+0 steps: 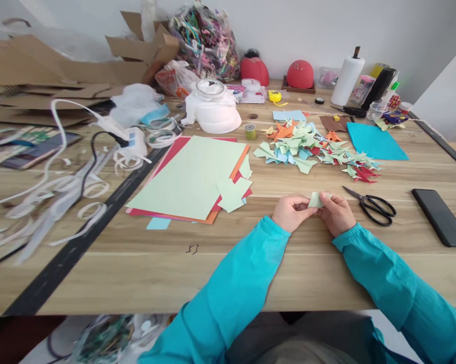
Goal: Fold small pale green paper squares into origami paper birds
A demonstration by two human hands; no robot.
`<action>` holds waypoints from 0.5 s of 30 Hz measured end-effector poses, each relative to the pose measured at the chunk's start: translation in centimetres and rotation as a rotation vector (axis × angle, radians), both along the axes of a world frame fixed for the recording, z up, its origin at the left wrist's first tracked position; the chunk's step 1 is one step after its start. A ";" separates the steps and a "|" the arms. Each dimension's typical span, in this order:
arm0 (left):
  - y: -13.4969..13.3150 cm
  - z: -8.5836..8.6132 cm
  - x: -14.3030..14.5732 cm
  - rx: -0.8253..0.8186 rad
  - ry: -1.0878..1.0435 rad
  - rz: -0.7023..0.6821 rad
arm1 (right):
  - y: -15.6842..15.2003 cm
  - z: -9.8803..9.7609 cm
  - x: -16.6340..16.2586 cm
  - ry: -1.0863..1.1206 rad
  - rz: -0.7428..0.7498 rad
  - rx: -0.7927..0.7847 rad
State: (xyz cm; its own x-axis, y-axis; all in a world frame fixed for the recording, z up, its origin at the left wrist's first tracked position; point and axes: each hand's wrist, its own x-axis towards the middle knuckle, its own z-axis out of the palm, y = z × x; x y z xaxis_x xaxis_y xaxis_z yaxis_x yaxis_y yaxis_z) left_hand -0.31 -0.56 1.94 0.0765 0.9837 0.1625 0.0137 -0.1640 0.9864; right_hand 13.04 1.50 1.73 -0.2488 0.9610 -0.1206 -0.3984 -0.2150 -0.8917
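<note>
Between my two hands is a small folded piece of pale green paper (315,200), held a little above the wooden table. My left hand (293,211) pinches its left side, and my right hand (336,211) grips its right side with the thumb on top. Just right of my right hand lie black-handled scissors (375,206), blades pointing up and left. Beyond my hands is a heap of folded paper pieces (300,139) in green, orange, blue and red. On the left, small green paper squares (233,194) rest on a stack of coloured sheets (186,177).
A black phone (442,216) lies at the right. Teal sheets (377,141) sit behind the scissors. A power strip (133,144) with cables and white strips spreads over the left side. Along the back stand cardboard boxes (144,50), a stuffed bag (207,43) and red pincushions (301,74).
</note>
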 end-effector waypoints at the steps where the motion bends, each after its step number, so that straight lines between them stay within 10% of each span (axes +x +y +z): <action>1: 0.0 0.0 0.0 0.011 0.007 0.009 | 0.0 0.0 0.0 0.008 0.003 -0.010; 15: -0.1 0.0 0.2 -0.045 -0.008 0.034 | 0.0 -0.1 0.0 -0.038 0.062 0.012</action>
State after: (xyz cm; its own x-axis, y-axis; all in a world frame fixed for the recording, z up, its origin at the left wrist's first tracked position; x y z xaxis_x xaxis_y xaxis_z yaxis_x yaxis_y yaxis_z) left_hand -0.16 -0.63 1.98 0.0415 0.9921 0.1181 0.0106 -0.1186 0.9929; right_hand 12.99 1.52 1.65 -0.3035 0.9452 -0.1200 -0.3502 -0.2278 -0.9086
